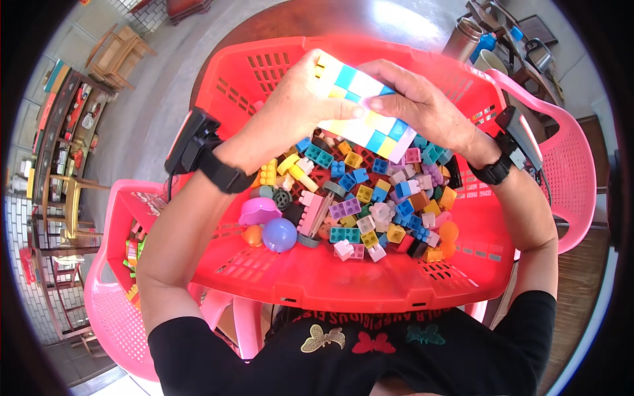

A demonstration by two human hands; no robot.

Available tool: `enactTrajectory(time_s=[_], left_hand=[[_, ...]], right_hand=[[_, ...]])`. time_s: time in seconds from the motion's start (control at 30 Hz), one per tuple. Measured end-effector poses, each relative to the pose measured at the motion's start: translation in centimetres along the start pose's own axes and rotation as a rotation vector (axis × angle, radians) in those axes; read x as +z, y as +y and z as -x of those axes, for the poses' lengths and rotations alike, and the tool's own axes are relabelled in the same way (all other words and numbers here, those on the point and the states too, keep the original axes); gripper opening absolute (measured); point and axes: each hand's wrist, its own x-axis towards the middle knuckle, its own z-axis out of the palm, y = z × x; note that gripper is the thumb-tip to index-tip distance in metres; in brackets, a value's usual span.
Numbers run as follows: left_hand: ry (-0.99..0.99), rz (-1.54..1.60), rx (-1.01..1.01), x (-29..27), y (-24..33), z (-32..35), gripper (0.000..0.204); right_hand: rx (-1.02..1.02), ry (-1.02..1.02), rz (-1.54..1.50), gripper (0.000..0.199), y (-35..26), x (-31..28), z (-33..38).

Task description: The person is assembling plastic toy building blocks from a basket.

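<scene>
Between both hands I hold a block of joined toy bricks [360, 86], patterned in white, blue and yellow with a lilac end. My left hand [300, 92] grips its left end, thumb lying across the face. My right hand [419, 105] is closed round the right side, its thumb pressed on the face near the left thumb. The built block is tilted above a red plastic basket [277, 280]. Loose bricks [347, 234] of many colours lie heaped in the basket below. Beside them are a purple ball [279, 235] and a pink cup-like piece [259, 211].
Under the basket shows a round brown table [264, 26]. A pink chair [561, 165] stands at the right. Another pink chair [122, 317] at the left bears a red container [122, 231] of bricks. A metal flask [463, 39] and a kettle [538, 56] stand at the back right.
</scene>
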Motion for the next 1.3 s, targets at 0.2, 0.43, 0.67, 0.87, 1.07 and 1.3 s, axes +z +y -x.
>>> enactTrajectory(time_s=[0.2, 0.43, 0.67, 0.87, 1.07, 1.3], left_hand=[[-0.015, 0.317, -0.181, -2.0, -0.7, -1.4, 0.039], [0.038, 0.547, -0.078, -0.9, -2.5, -1.9, 0.035], [0.112, 0.550, -0.087, -0.6, -2.1, -1.4, 0.032], [0.176, 0.493, -0.095, -0.9, -1.8, -1.6, 0.031], [0.149, 0.683, -0.113, -0.8, -1.2, -1.6, 0.035], [0.172, 0.875, -0.045, -1.5, -1.5, -1.8, 0.042]], right_hand=[[0.143, -0.030, -0.260, 0.032, 2.0, 0.4, -0.9], [0.188, 0.162, -0.534, 0.035, 1.9, 0.4, -1.1], [0.087, -0.140, 0.038, 0.042, 2.0, -4.0, -1.2], [-0.162, -0.645, 0.622, 0.037, 5.2, -3.3, 0.2], [0.055, -0.640, 0.827, 0.019, 7.3, -3.0, 0.4], [0.021, -0.447, 0.424, 0.020, 4.3, -4.1, -0.6]])
